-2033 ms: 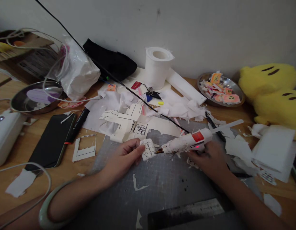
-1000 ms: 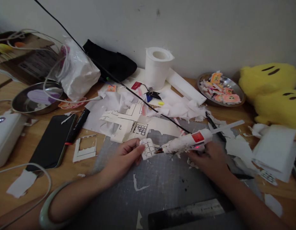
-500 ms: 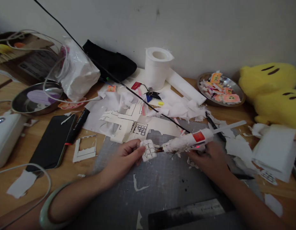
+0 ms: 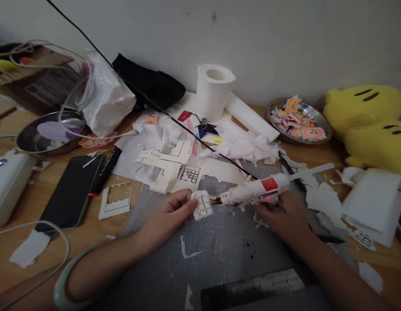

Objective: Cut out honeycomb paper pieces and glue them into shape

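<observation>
Between the thumb and fingers of my left hand is a small white paper piece with black rounded outlines drawn on it. My right hand grips a white hot glue gun by its handle. The gun has a red label, a lit red light, and a clear glue stick sticking out of its back. Its dark nozzle points left and meets or nearly meets the right edge of the paper piece; which one I cannot tell. Shreds of paper and glue cling to the gun's front.
Under my hands lies a grey cutting mat with a ruler in front. White paper cutouts lie behind. A paper roll and a metal bowl of scraps stand at the back. A phone is left; a black cord crosses the view.
The paper piece in my left hand has tilted and shifted very slightly right and down. My right hand and the glue gun stay almost still.
</observation>
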Demonstrator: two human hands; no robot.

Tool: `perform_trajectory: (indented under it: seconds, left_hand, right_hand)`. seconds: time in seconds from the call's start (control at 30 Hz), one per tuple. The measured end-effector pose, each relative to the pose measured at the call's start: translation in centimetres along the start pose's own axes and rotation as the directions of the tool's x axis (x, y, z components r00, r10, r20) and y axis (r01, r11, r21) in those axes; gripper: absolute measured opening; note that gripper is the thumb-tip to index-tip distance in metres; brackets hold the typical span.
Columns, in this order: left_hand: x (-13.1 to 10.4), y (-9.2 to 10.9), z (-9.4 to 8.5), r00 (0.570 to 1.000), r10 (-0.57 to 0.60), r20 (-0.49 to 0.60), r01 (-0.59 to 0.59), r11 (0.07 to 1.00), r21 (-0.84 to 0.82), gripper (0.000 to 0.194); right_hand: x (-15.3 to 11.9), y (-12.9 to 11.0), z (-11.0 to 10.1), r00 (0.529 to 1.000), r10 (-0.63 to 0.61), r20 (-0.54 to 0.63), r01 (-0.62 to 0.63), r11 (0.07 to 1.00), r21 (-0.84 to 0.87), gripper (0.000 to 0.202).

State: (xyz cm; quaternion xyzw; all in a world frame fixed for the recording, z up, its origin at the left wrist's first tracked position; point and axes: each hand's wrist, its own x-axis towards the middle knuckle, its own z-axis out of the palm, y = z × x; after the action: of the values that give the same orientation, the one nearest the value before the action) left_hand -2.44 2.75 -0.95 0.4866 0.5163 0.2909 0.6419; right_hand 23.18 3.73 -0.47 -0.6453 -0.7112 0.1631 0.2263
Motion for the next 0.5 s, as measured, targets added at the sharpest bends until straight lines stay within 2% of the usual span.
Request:
perform_trajectory:
  seconds: [0.5]
  left_hand:
    - [0.02, -0.08, 0.03, 0.999, 0.013, 0.031, -0.013, 1.000, 0.001, 0.035]
  right_hand:
    - [-0.07, 0.25, 0.16, 0.999, -0.048, -0.020, 0.048, 0.999, 0.009, 0.020]
